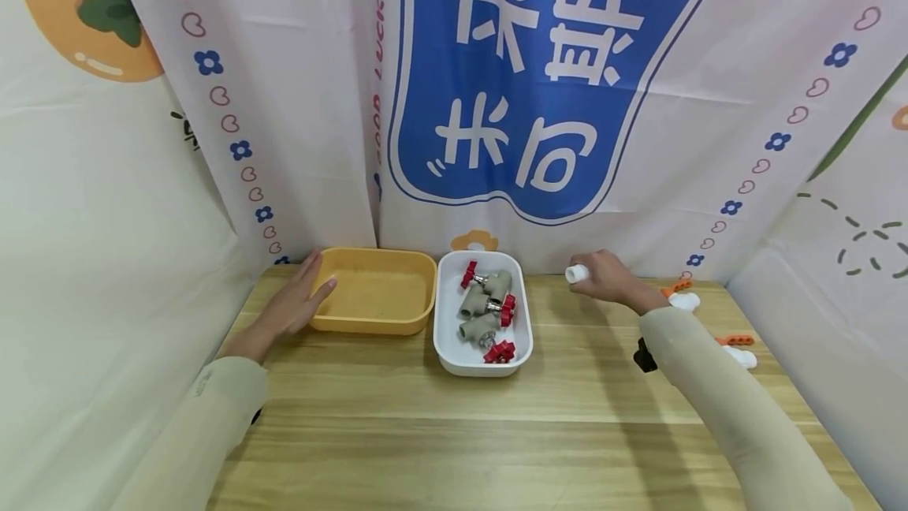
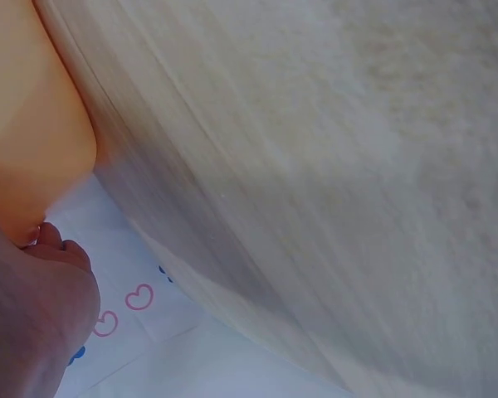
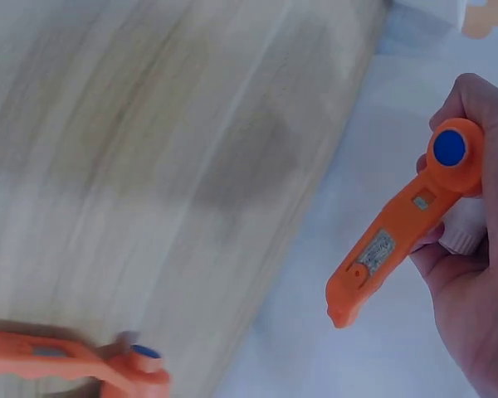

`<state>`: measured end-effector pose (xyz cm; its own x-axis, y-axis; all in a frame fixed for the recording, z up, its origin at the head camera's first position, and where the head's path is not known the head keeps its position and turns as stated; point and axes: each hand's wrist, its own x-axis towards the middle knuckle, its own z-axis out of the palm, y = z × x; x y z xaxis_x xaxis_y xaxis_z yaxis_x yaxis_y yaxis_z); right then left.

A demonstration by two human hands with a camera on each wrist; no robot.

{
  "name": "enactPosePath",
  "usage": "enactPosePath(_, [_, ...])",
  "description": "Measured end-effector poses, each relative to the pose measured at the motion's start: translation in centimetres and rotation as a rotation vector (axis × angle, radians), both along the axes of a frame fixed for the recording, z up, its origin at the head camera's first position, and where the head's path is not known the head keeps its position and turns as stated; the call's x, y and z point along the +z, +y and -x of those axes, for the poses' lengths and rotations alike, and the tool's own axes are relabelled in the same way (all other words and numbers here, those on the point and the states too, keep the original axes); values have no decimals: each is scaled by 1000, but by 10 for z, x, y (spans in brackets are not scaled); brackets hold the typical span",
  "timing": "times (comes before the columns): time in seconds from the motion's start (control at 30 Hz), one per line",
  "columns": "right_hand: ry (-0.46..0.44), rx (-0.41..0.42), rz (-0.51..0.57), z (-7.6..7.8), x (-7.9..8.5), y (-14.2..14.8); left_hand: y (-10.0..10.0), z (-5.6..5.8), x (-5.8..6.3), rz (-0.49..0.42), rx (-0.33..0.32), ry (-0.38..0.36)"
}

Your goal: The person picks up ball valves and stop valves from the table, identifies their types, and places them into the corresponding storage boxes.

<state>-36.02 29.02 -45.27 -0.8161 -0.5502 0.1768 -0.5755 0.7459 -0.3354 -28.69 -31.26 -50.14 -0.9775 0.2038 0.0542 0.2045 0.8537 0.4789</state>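
Note:
My right hand [image 1: 604, 276] grips a white plastic ball valve [image 1: 577, 274] above the back of the table. In the right wrist view, its orange lever [image 3: 390, 232] with a blue cap sticks out past my fingers. My left hand [image 1: 294, 300] rests at the left end of a yellow tray [image 1: 376, 327], fingers straight along the outer wall and thumb over the rim. The left wrist view has the fingertips [image 2: 50, 240] against the tray's side. Beside it stands a white tray [image 1: 484, 369] holding several grey valves [image 1: 477, 329] with red handwheels [image 1: 507, 311].
Two more white valves with orange levers lie on the right side of the table, one further back [image 1: 683, 300] and one nearer [image 1: 741, 355]. A printed cloth [image 1: 319, 140] hangs behind the wooden table [image 1: 426, 448], and white cloth walls flank both sides.

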Motion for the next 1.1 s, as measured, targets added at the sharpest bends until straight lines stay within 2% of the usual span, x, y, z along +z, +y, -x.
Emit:
enactPosePath(0.27, [16,41,14,-4,19,-19,0,-2,2,4,-9,-15])
enactPosePath(0.47, [56,49,-28,-5,30,-32,0,-2,1,9,-11,-14])
enactPosePath(0.67, [43,81,-42,-8,42,-48,0,-2,0,8,-4,-17])
enactPosePath(1.1, [47,122,-55,-12,59,-87,-1,-1,1,-14,-19,-17])
